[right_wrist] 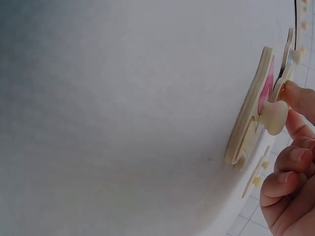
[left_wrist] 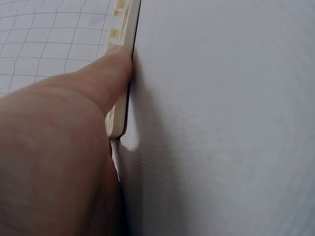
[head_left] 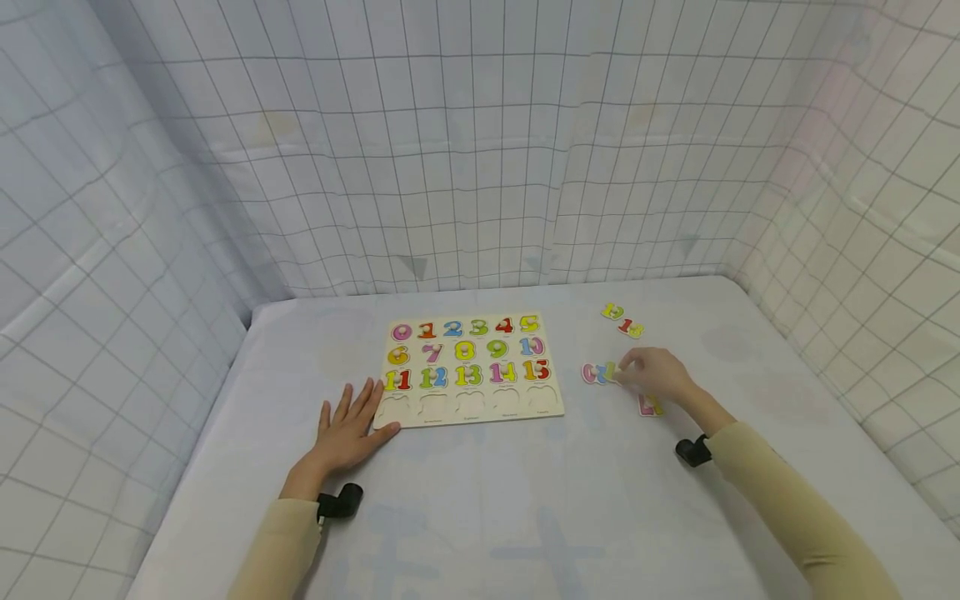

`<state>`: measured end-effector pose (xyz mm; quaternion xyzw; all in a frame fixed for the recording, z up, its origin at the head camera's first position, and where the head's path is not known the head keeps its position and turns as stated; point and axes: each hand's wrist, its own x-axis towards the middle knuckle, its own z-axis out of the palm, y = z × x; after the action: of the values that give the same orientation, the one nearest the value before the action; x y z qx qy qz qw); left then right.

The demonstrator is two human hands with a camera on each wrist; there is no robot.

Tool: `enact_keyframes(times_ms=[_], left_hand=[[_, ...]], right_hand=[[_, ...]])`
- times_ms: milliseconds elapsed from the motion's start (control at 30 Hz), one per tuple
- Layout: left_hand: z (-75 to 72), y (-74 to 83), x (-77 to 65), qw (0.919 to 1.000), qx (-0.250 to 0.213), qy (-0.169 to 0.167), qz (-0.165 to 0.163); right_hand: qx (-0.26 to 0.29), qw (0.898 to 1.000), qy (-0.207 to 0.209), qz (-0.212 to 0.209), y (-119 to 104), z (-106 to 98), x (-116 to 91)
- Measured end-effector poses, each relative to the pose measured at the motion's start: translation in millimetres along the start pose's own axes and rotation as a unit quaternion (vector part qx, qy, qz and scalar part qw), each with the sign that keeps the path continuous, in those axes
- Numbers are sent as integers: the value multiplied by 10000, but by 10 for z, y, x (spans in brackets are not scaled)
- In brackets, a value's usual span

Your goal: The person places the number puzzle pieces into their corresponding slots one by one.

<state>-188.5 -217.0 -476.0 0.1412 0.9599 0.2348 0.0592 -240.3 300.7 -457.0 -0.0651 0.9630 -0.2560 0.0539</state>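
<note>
A wooden number puzzle board (head_left: pixel 467 414) lies flat on the table, with colourful knobbed numbers from 0 to 15 seated in its upper rows and bare recesses along the bottom row. At its lower left corner my left hand (head_left: pixel 348 437) lies with fingers spread, the thumb (left_wrist: pixel 110 73) against the board's edge. To the right of the board, my right hand (head_left: pixel 656 373) pinches a greenish number puzzle piece (head_left: pixel 611 372) between thumb and index finger. Beside that piece is a pink and blue number piece (head_left: pixel 591 374). A pink and yellow piece (right_wrist: pixel 251 115) with a round knob lies under the right hand.
Two more number pieces, a yellow-green one (head_left: pixel 612 311) and a red and yellow one (head_left: pixel 631 328), lie farther back on the right. White cloth covers the table (head_left: pixel 480 500). Grid-patterned curtains (head_left: pixel 480 167) enclose the back and both sides.
</note>
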Motion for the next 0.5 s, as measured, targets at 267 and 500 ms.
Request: enact_keyframes(times_ms=[267,500], left_hand=[[-27,23,1,9999,62,-87,-92],[-29,25,7,9997,112,-161,-150]], right_hand=[[-267,9984,338,-363,-89,-42,72],[-203,9961,406,-752,-481,5,174]])
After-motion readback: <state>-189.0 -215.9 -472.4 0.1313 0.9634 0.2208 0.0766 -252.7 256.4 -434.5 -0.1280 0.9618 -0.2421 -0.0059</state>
